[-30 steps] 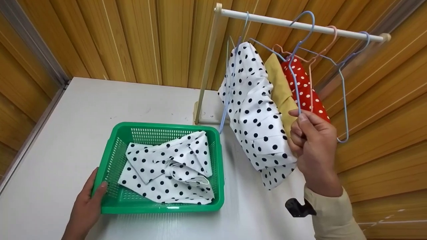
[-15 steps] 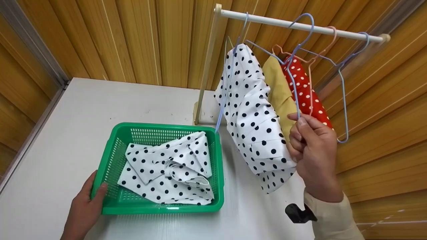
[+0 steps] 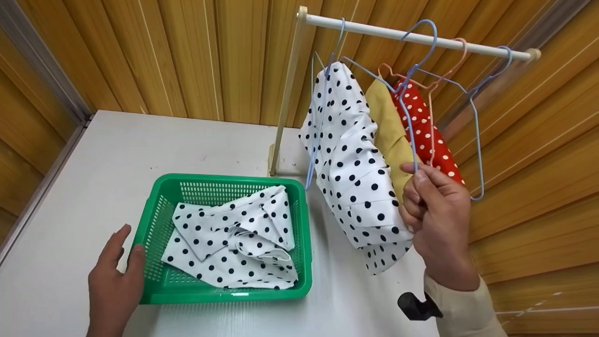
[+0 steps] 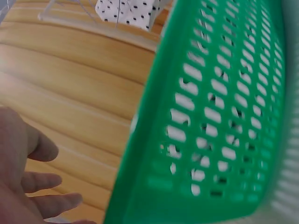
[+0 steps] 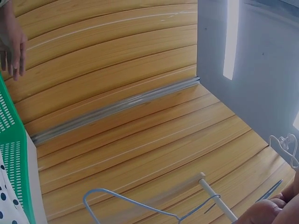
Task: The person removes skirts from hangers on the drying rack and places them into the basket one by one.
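Observation:
My right hand (image 3: 442, 224) pinches the lower corner of a blue clothes hanger (image 3: 407, 112), whose hook is over the rod. A white cloth with black dots (image 3: 358, 173) hangs beside it; which hanger bears that cloth I cannot tell. My left hand (image 3: 114, 283), fingers spread, is at the left side of a green plastic basket (image 3: 224, 297). In the left wrist view those fingers (image 4: 56, 203) stand apart from the basket rim (image 4: 140, 123). Inside the basket lies another white, black-dotted cloth (image 3: 229, 241), loosely folded.
A white rod (image 3: 369, 30) on a post (image 3: 285, 103) carries several hangers. Yellow cloth (image 3: 386, 110) and red dotted cloth (image 3: 423, 112) hang behind. To their right is a bare blue hanger (image 3: 477, 145). Wood-panelled walls (image 3: 178, 51) surround the white table (image 3: 126, 145).
My left hand has let go of the basket's left rim and spread its fingers. My right hand has come down slightly with the hanger, and the hanging dotted cloth has swung a little left.

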Motion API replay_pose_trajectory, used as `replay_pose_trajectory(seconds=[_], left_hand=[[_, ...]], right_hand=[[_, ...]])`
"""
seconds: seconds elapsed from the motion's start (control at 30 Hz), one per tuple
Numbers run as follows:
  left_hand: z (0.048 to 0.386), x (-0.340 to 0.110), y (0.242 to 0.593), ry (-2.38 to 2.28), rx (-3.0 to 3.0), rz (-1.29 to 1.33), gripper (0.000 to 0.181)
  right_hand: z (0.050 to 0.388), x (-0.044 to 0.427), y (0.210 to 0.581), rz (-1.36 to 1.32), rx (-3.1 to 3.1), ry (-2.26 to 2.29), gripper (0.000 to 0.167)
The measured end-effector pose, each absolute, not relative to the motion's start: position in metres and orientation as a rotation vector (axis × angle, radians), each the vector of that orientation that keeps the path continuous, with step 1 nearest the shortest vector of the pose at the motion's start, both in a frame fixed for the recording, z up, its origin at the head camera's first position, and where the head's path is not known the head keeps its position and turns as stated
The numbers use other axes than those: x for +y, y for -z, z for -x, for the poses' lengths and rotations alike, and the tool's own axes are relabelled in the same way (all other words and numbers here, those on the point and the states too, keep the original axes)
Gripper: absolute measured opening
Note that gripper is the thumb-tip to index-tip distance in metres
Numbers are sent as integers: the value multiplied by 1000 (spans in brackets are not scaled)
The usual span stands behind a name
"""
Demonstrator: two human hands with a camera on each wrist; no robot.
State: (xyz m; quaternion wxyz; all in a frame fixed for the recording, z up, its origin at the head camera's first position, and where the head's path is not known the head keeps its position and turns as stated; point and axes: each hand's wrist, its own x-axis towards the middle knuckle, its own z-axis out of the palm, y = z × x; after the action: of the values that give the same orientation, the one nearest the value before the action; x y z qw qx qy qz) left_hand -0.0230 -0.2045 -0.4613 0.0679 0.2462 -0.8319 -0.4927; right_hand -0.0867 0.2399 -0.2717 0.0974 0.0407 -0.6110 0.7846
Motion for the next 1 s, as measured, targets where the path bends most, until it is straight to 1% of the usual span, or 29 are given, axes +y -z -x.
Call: replay_pose_trajectory(seconds=[0.23,0.47,0.63,0.77,1.0], left_hand=[[33,-184,449,1538,-2476,-566,54],[54,-152,436,1779,-2440,-302,49],[79,-114,424,2173,-2290,-267,42],[102,-81,423,2480,-2153,-232,43],[134,-32,429,2782,-2081,-195,45]], right_hand=[[84,238,273,-166,-1794,-2343,21],[80,238,274,-203,-1771,-2373,20],[79,239,276,-245,-1771,-2385,21],[79,240,277,-289,-1760,-2393,21],[80,241,277,-309,-1732,-2411,22]])
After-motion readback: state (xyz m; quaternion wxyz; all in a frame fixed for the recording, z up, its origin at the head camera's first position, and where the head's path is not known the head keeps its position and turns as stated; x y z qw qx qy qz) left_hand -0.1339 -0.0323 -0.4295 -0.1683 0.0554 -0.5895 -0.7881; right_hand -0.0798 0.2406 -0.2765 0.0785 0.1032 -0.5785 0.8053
